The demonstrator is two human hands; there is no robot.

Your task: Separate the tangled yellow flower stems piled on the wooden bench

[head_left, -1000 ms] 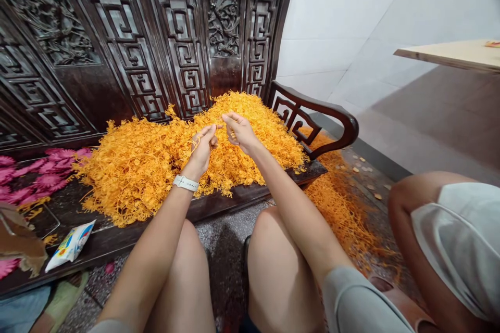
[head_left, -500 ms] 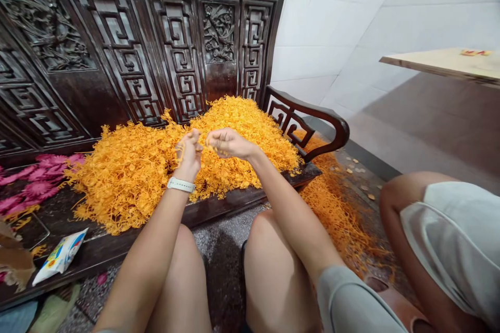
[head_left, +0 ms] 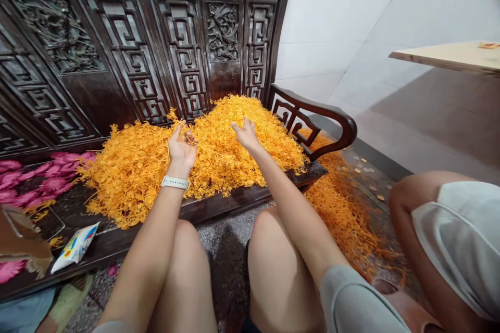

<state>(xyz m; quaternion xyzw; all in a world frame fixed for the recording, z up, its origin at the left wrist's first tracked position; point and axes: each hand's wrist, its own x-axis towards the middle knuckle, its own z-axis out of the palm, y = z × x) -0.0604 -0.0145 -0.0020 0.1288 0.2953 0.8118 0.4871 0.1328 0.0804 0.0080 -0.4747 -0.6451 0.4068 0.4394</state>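
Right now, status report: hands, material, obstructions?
Left hand: holding thin orange strands. Right hand: near loose orange stringy heap, grip unclear. Curved dark wooden armrest right of heap, clear of hands.

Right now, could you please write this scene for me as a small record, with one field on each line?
Left hand: fingers loosely curled about thin orange strands; white-strapped watch on wrist
Right hand: apart from the left, above the pile; grip unclear
Pile: yellow-orange heap of stringy pieces, on the bench
Bench: dark carved wooden bench with curved armrest
Left end of bench: pink many-petalled flowers, torn brown cardboard box, white printed packet
Floor, right: loose orange stringy heap
Nearby: another person, partly visible
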